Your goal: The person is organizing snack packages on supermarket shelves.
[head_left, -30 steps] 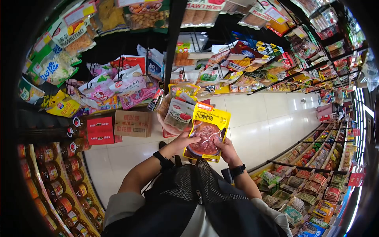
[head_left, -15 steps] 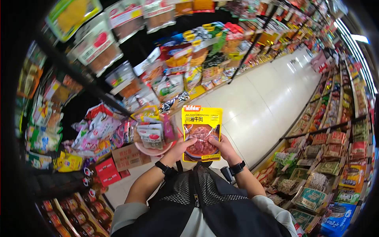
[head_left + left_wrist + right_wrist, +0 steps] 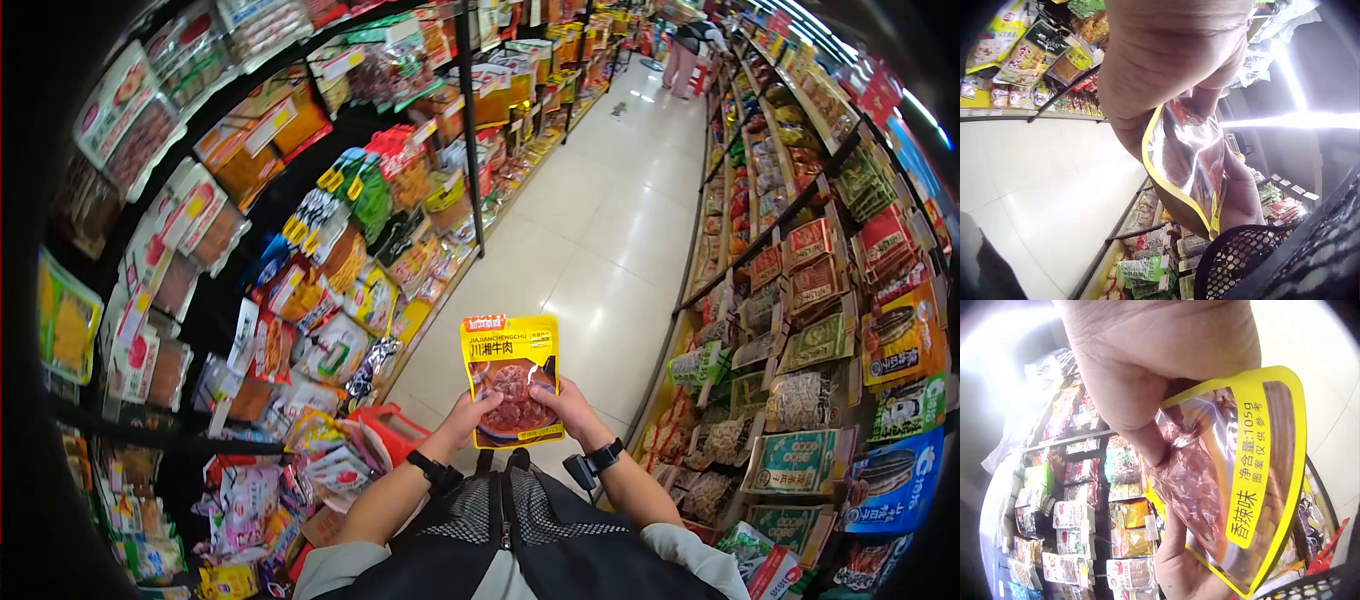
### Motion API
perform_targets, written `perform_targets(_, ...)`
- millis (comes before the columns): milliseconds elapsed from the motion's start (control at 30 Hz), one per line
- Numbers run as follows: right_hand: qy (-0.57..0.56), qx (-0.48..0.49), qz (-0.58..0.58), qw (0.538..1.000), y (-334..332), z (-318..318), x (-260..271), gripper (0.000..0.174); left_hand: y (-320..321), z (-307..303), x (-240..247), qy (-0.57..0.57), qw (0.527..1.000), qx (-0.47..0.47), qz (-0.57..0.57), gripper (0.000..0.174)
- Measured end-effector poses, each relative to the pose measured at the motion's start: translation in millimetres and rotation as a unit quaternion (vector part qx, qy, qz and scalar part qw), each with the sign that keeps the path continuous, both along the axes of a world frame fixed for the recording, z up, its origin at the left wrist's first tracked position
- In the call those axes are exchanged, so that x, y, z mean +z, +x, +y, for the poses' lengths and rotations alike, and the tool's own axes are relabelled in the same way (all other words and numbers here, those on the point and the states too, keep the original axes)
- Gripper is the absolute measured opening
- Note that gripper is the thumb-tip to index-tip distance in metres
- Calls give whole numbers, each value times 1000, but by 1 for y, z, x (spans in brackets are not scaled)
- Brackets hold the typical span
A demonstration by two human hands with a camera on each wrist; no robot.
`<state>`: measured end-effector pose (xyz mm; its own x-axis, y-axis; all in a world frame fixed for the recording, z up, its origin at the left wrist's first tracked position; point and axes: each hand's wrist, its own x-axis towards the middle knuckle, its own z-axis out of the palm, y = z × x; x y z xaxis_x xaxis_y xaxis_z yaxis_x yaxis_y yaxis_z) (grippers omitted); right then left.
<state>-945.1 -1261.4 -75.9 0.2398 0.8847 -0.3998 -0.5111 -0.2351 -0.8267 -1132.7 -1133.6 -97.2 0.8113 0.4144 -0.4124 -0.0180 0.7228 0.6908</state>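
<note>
Both hands hold a yellow pouch of beef (image 3: 512, 372) upright in front of the chest, its printed front facing the head camera. The left hand (image 3: 462, 421) grips the lower left edge, thumb laid across the front. On the opposite edge the right hand (image 3: 578, 413) does the same, its thumb pressing the picture of meat. In the left wrist view the glossy pouch (image 3: 1186, 153) bulges between the two hands. Close up in the right wrist view, the pouch (image 3: 1210, 481) shows a yellow border and a 105g label.
Hanging snack packs (image 3: 190, 225) line the shelf on the left. Sloping bins of bagged goods (image 3: 800, 400) run along the right. Between them a pale tiled floor (image 3: 590, 230) leads to a person (image 3: 685, 55) far off. Snack packs (image 3: 335, 465) crowd a red object (image 3: 395, 432) at lower left.
The head view has swung to the right, looking farther down the aisle; shelves and the basket of packs have slid to the lower left. Both hands keep their hold on the pouch.
</note>
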Motion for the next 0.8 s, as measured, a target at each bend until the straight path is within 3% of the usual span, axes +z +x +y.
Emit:
perform_targets(133, 5, -49, 17, 999, 40, 8, 0, 43, 54, 20, -2, 37, 999, -22, -2, 50)
perform_targets(367, -12, -119, -22, 993, 144, 60, -10, 43, 180, 104, -12, 24, 987, -159, -21, 58)
perform_targets(467, -15, -120, -37, 992, 199, 113, -16, 43, 232, 153, -8, 87, 988, -122, -35, 57)
perform_targets(633, -8, -125, -70, 990, 264, 211, 13, 40, 297, 244, 2, 100, 987, -122, -37, 60)
perform_targets(733, -11, -145, -69, 987, 298, 239, 20, 37, 342, 283, 10, 102, 983, -139, -57, 50)
perform_targets(800, -8, -166, -54, 985, 319, 252, 22, 37, 366, 297, 21, 99, 984, -135, -65, 52)
